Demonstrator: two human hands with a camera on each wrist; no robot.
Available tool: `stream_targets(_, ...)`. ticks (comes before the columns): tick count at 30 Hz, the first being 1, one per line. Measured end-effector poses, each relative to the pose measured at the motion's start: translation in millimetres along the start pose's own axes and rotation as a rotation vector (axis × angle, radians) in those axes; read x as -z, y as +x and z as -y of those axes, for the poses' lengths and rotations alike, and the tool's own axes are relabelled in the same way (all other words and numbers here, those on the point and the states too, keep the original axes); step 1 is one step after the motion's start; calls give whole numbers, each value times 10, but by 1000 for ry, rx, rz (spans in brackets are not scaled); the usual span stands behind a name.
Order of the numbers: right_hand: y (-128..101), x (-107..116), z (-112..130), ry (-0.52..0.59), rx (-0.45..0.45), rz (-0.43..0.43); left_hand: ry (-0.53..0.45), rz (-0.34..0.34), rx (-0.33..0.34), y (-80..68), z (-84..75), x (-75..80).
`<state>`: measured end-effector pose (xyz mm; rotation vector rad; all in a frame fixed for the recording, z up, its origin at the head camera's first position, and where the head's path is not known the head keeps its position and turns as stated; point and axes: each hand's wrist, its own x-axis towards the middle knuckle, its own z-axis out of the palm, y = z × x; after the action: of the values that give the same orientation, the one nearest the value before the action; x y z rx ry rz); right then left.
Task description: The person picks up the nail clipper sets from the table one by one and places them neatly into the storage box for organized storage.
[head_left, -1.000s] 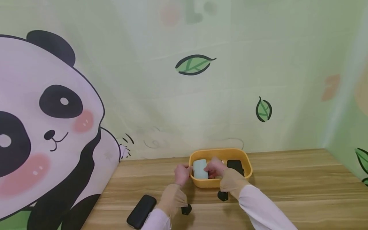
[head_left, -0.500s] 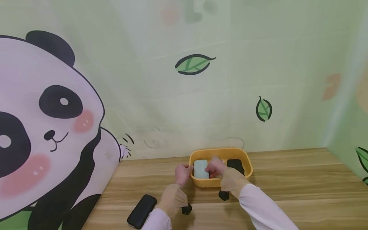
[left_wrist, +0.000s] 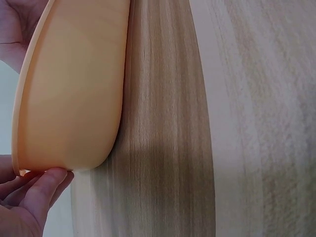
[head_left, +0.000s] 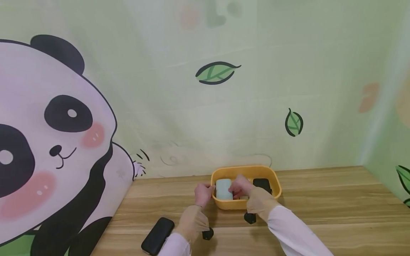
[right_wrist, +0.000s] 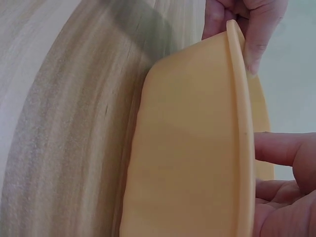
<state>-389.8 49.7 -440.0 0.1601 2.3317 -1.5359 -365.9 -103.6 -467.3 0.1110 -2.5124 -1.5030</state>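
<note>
Both hands at the yellow tray (head_left: 272, 176), on the wooden table (head_left: 320, 199) at 12 o'clock near the wall.

L hand (head_left: 203, 193) pinches tray's 9 o'clock rim, fingers curled; R hand (head_left: 241, 186) reaches inside w/ fingers bent on the pale blue block (head_left: 223, 188); black device (head_left: 262, 184) in tray at 3 o'clock; black phone (head_left: 157, 235) at 7 o'clock, well apart.

Black phone-like slab (head_left: 158, 235) flat on the wooden desk (head_left: 336, 199), near the front-left edge, lying diagonally. Two small black pieces on the desk: one (head_left: 208, 233) near the front edge at centre-left, one (head_left: 250, 217) further back toward the middle. Backdrop behind the desk's far edge: pale green, panda print (head_left: 48, 142) at left, two leaf prints (head_left: 216, 72) (head_left: 293, 122).
</note>
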Motion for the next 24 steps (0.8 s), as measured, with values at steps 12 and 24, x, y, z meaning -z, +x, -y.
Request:
stream_targets(12,-31,80,31,-12,-19,0,-29,23,5,-19,-15,-12)
stream_targets(24,-84,255,36,-12,25,27,-4,27,19,-23,-43,13)
